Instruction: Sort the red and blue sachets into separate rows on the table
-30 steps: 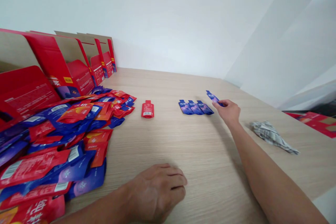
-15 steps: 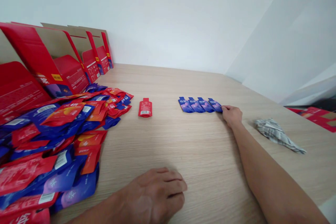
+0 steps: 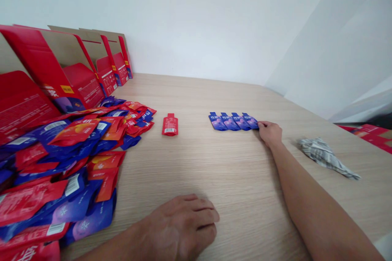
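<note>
Wall [image 3: 196, 24] behind table [image 3: 190, 163]. Cartons [image 3: 85, 85] in a line on table's L side, far end nr wall; pouch pile [image 3: 76, 163] in front of them, running to the near L. Lone pouch [image 3: 170, 125] flat, just R of pile's far end. Further R, row of 4 pouches [image 3: 228, 123], overlapping side by side; R hand [image 3: 270, 132] at row's R end, fingertips on R-most pouch [image 3: 251, 122]. L hand [image 3: 183, 224] nr side, btwn pile & R forearm. Cloth [image 3: 324, 153] on table, R of R forearm. More packaging [image 3: 367, 134] past table's R edge.
</note>
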The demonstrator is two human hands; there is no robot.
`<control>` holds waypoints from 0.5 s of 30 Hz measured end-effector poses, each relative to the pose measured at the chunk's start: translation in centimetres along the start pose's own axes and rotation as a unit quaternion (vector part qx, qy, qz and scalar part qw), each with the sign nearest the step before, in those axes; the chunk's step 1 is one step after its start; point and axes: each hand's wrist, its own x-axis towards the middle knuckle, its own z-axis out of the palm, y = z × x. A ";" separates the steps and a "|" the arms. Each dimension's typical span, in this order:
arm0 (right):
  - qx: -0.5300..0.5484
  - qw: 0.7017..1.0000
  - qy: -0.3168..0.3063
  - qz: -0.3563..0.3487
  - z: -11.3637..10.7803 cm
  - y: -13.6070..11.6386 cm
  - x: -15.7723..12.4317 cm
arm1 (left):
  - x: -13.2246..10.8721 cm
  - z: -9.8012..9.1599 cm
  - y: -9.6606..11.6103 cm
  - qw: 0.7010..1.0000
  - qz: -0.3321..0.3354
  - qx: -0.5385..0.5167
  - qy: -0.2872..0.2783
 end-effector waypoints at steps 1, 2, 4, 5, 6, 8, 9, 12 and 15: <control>0.002 1.000 0.006 -0.004 -0.2 -0.3 -0.3 | 0.0 0.0 -0.1 1.000 0.006 0.001 -0.001; 0.004 1.000 0.015 -0.009 -0.5 -0.7 -0.8 | 0.1 0.1 -0.2 1.000 0.012 0.004 -0.003; 0.011 0.999 0.041 -0.021 -1.1 -1.8 -1.8 | 0.2 0.2 -0.3 0.999 0.026 0.016 -0.007; 0.016 0.998 0.057 -0.031 -1.4 -2.6 -2.4 | 0.2 0.2 -0.3 0.999 0.033 0.024 -0.009; 0.023 0.996 0.072 -0.047 -1.7 -3.6 -3.1 | 0.3 0.2 -0.4 0.999 0.040 0.032 -0.011; 0.044 0.989 0.095 -0.104 -2.1 -6.1 -4.6 | 0.3 0.3 -0.5 0.997 0.054 0.046 -0.013; 0.056 0.984 0.099 -0.139 -2.2 -7.6 -5.6 | 0.3 0.3 -0.5 0.997 0.061 0.051 -0.013; 0.095 0.953 0.029 -0.287 -2.1 -13.5 -10.1 | 0.3 0.4 -0.5 0.995 0.072 0.064 -0.010; 0.110 0.815 -0.191 -0.536 -1.9 -20.5 -16.3 | 0.2 0.4 -0.4 0.995 0.072 0.071 -0.012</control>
